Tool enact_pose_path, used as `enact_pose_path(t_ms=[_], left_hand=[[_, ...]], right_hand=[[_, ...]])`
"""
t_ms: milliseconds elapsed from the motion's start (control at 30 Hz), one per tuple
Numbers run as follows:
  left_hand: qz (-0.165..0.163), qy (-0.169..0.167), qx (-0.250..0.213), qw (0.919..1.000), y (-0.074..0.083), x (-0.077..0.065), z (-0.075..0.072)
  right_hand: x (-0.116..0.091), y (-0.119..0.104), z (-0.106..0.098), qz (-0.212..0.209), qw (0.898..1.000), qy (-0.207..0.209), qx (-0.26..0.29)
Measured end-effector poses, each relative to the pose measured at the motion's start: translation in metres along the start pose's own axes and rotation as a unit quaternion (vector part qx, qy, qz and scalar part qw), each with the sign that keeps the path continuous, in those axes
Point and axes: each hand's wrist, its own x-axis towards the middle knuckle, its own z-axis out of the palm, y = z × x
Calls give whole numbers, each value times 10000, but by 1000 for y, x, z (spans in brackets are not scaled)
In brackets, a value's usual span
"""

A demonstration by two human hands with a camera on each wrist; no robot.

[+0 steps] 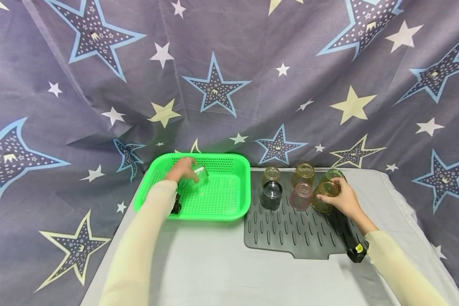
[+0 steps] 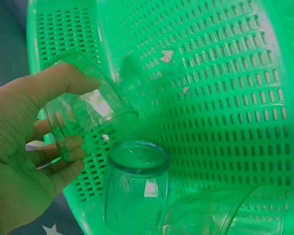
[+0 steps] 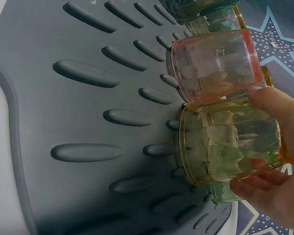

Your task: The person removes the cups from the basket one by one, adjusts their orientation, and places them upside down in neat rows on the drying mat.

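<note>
In the head view my left hand [image 1: 182, 169] is inside the green basket [image 1: 218, 197], holding a clear glass [image 1: 200, 171] between thumb and fingers. The left wrist view shows this glass [image 2: 85, 110] tilted, near the basket wall. Beside it are a bluish glass [image 2: 137, 196] and a clear glass lying on its side [image 2: 201, 215]. Over the dark grey drying mat [image 1: 283, 236], my right hand [image 1: 343, 199] grips a yellowish glass [image 3: 225, 142] at its upper end. Next to that glass is a pink glass [image 3: 215, 66].
Also on the mat are a dark glass [image 1: 271, 197], a small amber glass [image 1: 270, 173], another amber glass [image 1: 304, 171] and a green glass [image 1: 334, 173]. The white-covered table [image 1: 210, 263] extends in front. A star-patterned curtain [image 1: 252, 110] hangs directly behind.
</note>
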Motion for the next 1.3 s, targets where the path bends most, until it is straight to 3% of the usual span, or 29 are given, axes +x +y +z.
enact_pose_path(t_ms=[233,433,667,833,1067,1300], left_hand=[[373,269,-808,9957,4,-6,-7],[765,622,-1431,9848,13,-10,-15],[996,967,-2042,9690,27,-11,-24],[1182,1149,-2565,9524,45,-14,-28],[1622,1167,-2947,9345,84,-25,-32],[2138,1169,-3335,9107,127,-32,-29]], right_hand=[[0,0,0,26,10000,-46,-9],[1,-5,-3,-48,9999,35,115],[8,-26,-14,-146,9971,539,527],[21,-54,-23,-197,9946,700,742],[45,-111,-22,-541,9894,820,1066],[61,-174,-18,-1062,9774,399,1781]])
